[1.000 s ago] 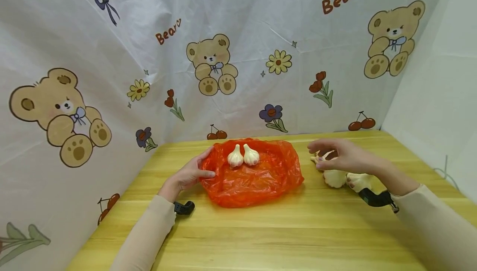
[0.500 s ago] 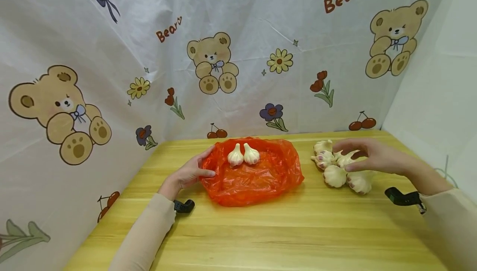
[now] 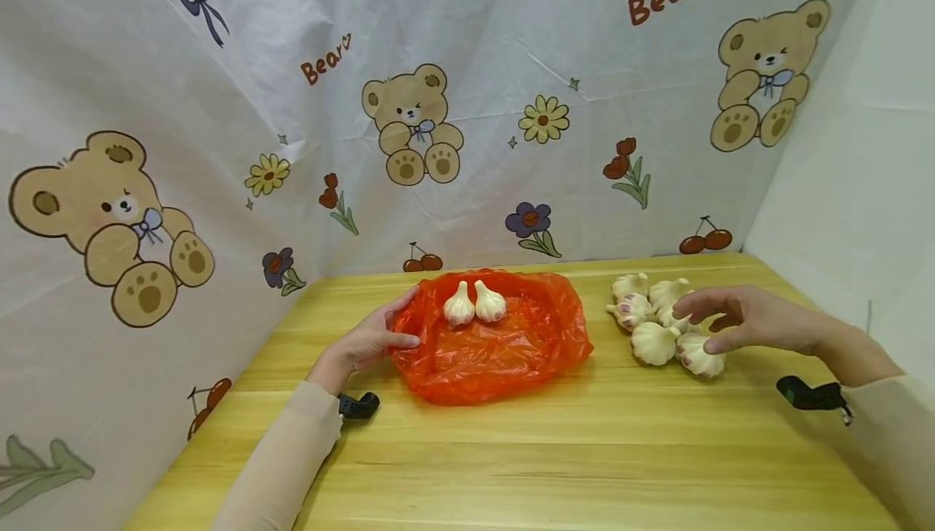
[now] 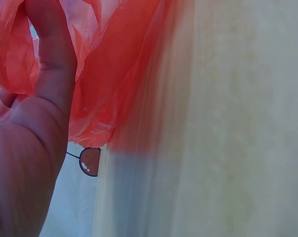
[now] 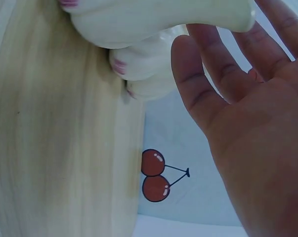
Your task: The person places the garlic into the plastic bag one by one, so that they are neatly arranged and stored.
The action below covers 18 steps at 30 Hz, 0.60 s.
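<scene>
A crumpled red plastic bag (image 3: 489, 381) lies spread open on the table in the head view. Two garlic bulbs stand side by side in its back part, one on the left (image 3: 458, 309), one on the right (image 3: 490, 304). My left hand (image 3: 361, 348) grips the bag's left edge, thumb in front; its other fingers are mostly hidden by the plastic. To the right sits a cluster of several garlic bulbs (image 3: 652, 344). Over the right side of that cluster hovers my right hand (image 3: 777, 328), fingers loosely bent and holding nothing. The nearest garlic bulb (image 5: 139, 22) looms large in the right wrist view.
The wooden table (image 3: 511, 466) extends in front of the bag. Behind it hangs a white sheet (image 3: 467, 214) printed with bears and flowers. A plain white wall (image 3: 840, 190) borders the right side. Black wrist cameras hang under the left wrist (image 3: 359, 406) and the right wrist (image 3: 809, 394).
My right hand has drawn back to the right, uncovering most of the garlic cluster. My left hand, the bag and the two bulbs in it have stayed in place.
</scene>
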Tool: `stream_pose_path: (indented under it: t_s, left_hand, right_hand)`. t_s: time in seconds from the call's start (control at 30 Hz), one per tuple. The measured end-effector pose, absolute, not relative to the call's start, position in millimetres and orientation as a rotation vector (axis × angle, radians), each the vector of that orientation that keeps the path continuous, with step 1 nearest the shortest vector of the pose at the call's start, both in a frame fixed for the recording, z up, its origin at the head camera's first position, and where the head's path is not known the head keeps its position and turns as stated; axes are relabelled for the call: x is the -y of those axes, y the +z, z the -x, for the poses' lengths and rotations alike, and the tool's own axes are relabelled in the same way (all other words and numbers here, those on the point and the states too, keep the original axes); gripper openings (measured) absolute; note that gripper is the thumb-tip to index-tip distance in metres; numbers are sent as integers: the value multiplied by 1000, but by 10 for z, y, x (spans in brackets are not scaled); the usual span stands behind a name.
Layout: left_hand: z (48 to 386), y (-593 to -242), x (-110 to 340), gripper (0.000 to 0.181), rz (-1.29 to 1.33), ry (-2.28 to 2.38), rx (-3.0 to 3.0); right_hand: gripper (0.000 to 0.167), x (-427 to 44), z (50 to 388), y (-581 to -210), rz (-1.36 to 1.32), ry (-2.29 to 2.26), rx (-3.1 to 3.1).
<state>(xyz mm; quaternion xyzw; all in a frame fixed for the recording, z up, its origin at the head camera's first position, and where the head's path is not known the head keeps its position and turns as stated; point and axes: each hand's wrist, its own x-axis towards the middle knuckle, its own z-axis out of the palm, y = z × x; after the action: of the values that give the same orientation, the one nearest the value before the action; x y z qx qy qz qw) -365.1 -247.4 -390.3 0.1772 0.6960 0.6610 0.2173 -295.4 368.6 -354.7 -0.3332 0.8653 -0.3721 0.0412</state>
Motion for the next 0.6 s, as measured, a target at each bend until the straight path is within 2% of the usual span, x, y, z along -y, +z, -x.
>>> stream_pose_path:
  t_s: [0.6]
  left_hand:
    - [3641,-3903,2481,101,-486,1835,-1923]
  right_hand:
    - [51,-3841,3069,-3751,1017,-1146,-2450]
